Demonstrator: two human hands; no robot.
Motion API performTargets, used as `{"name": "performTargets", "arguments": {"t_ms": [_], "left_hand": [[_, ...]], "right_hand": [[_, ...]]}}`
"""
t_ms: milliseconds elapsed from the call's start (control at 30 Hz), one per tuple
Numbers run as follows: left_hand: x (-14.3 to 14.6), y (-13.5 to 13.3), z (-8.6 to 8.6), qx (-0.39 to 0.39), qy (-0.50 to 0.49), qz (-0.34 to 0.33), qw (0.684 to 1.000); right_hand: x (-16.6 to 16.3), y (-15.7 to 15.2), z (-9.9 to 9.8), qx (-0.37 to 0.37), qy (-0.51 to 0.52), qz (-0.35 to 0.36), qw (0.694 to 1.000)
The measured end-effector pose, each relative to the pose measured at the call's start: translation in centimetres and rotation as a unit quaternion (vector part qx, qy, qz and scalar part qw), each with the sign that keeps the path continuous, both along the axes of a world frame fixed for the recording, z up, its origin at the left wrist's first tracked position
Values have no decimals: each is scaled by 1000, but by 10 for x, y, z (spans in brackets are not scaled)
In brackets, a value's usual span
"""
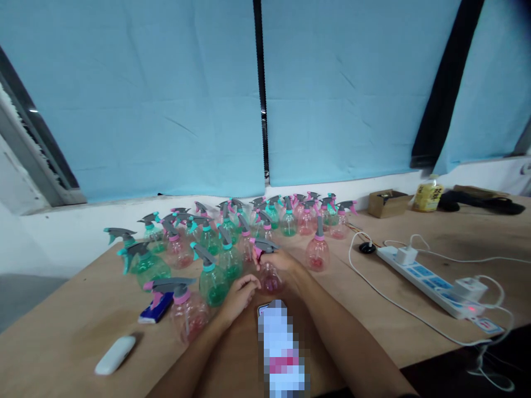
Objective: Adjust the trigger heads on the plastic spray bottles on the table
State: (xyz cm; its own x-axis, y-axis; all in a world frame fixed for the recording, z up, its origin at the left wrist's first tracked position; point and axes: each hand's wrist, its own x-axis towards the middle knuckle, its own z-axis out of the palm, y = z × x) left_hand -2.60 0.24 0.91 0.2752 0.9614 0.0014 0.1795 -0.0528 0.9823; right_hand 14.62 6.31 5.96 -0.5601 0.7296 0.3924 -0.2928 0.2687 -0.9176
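My right hand (280,260) is closed around the neck of a clear pink spray bottle (271,280), just under its grey head with a pink trigger. That bottle is upright in front of me. My left hand (243,293) is beside it, its fingers loosely bent and apart, with nothing visible in them. Whether its fingertips touch the bottle I cannot tell. Left of that hand stand a green spray bottle (213,284) and a nearer pink spray bottle (191,315). Another pink spray bottle (318,254) stands to the right. Below my hands lies a lit phone (282,348), its screen blurred.
Several more green and pink spray bottles crowd the back of the wooden table (74,315). A white case (115,355) and a blue packet (155,308) lie at left. At right are a power strip (427,282) with cables, a cardboard box (389,203) and a yellow-labelled jug (428,196).
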Motion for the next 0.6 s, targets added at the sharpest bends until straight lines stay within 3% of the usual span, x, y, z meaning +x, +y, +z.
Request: {"name": "performTargets", "arguments": {"t_ms": [233,600], "left_hand": [[-1,1,-1,3,3,4,1000],[-2,3,-4,12,9,-3,1000]], "right_hand": [[3,1,0,3,-58,-57,997],[0,-3,-3,-6,-4,-35,999]]}}
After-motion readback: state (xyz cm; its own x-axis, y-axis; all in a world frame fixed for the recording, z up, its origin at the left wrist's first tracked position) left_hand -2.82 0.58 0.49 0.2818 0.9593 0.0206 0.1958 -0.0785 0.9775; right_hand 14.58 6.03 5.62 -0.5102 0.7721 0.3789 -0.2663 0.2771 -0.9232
